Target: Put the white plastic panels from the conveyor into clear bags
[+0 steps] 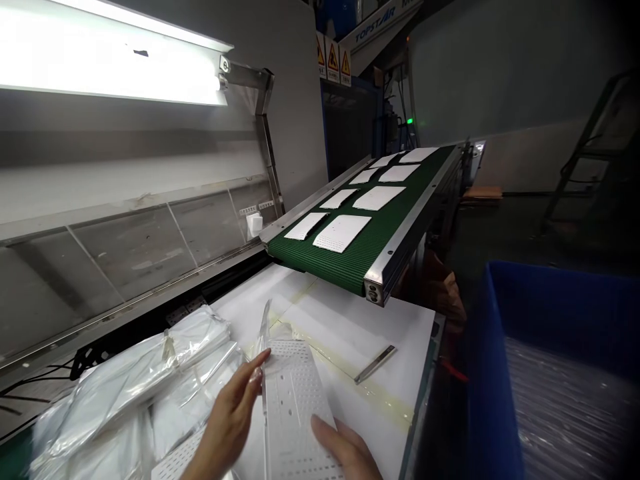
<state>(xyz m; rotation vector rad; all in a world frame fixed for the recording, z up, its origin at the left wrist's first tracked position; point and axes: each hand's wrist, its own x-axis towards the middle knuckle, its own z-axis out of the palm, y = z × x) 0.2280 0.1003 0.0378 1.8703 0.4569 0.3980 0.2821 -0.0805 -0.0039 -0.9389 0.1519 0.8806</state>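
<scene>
perforated white sheet [293, 400], long and flat on a white work table [350, 313], its far end meeting a strip of clear plastic film [265, 327] that stands up off the table. left hand [225, 427] at the sheet's left edge, fingers [253, 377] close together and pressed against that edge, the thumb out of sight, so any real grip cannot be told. right hand [345, 450] at the lower right corner, fingers [325, 430] resting over the edge, their hold also impossible to tell. just left of the sheet, a heap of white packs in clear plastic [125, 380], with a second perforated sheet [177, 460] at the bottom of the view beside them. on the table, yellowish tape lines [370, 390] crossing the surface and a narrow steel strip [375, 365] lying to the right of the sheet, well clear of both hands. beyond the table's far end, a green conveyor belt [360, 263] in a steel frame, carrying 8 white pieces [343, 233] in 4 rows of 2. to the right, a blue plastic bin [487, 373] lined with clear film [565, 413]. farther off, a lit fluorescent lamp [110, 57] above glass machine panels [125, 267], and 3 yellow warning signs [333, 60] high up.
</scene>
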